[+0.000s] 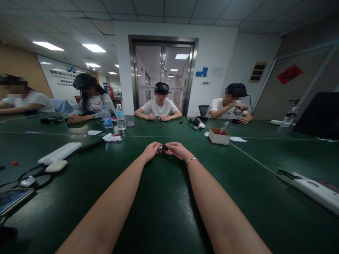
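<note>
Both of my arms reach forward over the dark green table (166, 197). Between my hands is a small black object with a silver end (164, 147), too small to name for sure. My left hand (152, 151) is closed, its fingertips pinching the silver end. Closed on the black end is my right hand (179, 150), thumb and fingers pressed together. A silver bracelet (191, 161) circles my right wrist. The fingers partly hide the object, which is held just above or against the tabletop; I cannot tell which.
Ahead stand a cardboard box (219, 136) and two water bottles (107, 117). To the left lie a white case (60, 153), a phone (15, 201) and cables; to the right, a white power strip (315, 187). Several people sit across the table.
</note>
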Available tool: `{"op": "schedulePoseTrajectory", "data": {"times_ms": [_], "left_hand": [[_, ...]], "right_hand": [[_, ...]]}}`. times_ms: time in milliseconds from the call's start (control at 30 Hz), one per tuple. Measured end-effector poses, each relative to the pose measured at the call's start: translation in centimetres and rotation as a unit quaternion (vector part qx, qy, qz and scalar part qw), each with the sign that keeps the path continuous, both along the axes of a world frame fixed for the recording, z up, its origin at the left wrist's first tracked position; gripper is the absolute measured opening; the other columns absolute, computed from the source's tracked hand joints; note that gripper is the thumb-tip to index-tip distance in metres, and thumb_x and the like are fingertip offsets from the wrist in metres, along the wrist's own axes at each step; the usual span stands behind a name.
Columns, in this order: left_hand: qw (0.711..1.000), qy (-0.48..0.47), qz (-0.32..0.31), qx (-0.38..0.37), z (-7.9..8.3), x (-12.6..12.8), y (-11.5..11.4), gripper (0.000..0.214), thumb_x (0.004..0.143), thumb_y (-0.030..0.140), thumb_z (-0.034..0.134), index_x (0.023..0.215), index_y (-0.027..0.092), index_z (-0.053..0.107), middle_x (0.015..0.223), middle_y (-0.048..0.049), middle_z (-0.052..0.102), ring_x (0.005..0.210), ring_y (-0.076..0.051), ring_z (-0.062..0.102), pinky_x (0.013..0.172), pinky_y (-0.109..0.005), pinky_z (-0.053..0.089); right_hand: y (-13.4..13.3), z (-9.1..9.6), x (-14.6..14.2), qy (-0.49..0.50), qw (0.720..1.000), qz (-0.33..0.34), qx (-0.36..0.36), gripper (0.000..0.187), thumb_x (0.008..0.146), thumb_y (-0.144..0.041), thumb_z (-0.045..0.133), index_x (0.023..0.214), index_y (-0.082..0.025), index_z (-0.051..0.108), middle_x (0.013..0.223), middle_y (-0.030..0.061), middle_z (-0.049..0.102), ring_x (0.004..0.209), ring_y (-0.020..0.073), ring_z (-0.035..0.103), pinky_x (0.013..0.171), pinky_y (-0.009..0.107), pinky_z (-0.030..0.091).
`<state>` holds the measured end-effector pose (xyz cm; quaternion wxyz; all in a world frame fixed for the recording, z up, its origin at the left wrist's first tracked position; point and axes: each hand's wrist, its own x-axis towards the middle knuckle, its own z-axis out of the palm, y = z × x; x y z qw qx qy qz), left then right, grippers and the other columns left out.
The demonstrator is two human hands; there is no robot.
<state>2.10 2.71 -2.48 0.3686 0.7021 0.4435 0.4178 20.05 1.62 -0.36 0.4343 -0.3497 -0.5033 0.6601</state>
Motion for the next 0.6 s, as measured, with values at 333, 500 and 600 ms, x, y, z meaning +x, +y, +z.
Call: {"op": "schedulePoseTrajectory", "data": {"times_ms": [333, 500, 600], "left_hand": [[1.000, 0.007, 0.007, -0.001, 0.01, 0.05, -0.04, 0.034, 0.080, 0.039, 0.040, 0.092, 0.014, 0.059, 0.066, -0.0012, 0.057, 0.056, -0.011, 0.049, 0.055, -0.022, 0.039], [1.000, 0.014, -0.001, 0.009, -0.29, -0.07, 0.25, 0.030, 0.078, 0.037, 0.044, 0.092, 0.015, 0.060, 0.066, -0.0002, 0.056, 0.059, -0.011, 0.049, 0.056, -0.022, 0.039], [1.000, 0.004, -0.002, -0.001, -0.31, -0.11, 0.27, 0.034, 0.080, 0.040, 0.041, 0.093, 0.015, 0.059, 0.066, -0.0006, 0.055, 0.057, -0.011, 0.049, 0.055, -0.023, 0.039]], "right_hand": [[-0.03, 0.03, -0.06, 0.004, 1.000, 0.000, -0.007, 0.003, 0.084, -0.006, 0.057, 0.086, -0.005, 0.057, 0.067, 0.0107, 0.063, 0.055, 0.0132, 0.063, 0.051, 0.017, 0.054], [0.00, 0.01, -0.05, 0.001, 1.000, 0.001, -0.007, 0.004, 0.085, -0.005, 0.055, 0.087, -0.005, 0.058, 0.066, 0.0106, 0.063, 0.055, 0.0131, 0.063, 0.051, 0.017, 0.054], [0.17, -0.14, -0.01, 0.004, 1.000, 0.005, -0.005, 0.005, 0.085, -0.005, 0.054, 0.088, -0.005, 0.057, 0.068, 0.0109, 0.064, 0.055, 0.0129, 0.063, 0.052, 0.017, 0.054]]}}
